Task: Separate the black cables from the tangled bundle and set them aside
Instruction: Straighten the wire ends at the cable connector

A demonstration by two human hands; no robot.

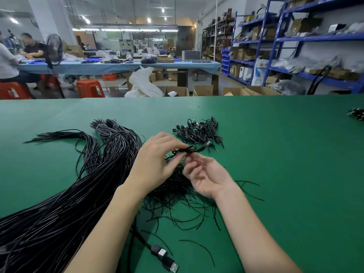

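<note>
green table (275, 154), black cables (59, 213), USB plug (174, 266)

A single head-worn wide-angle view looks forward and down from close above the green table (275, 154), both hands near frame centre, the workshop's blue shelving (285, 39) toward two o'clock beyond.

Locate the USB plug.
In the head view, the USB plug lies on the green table at the bottom edge, between both forearms.
</note>
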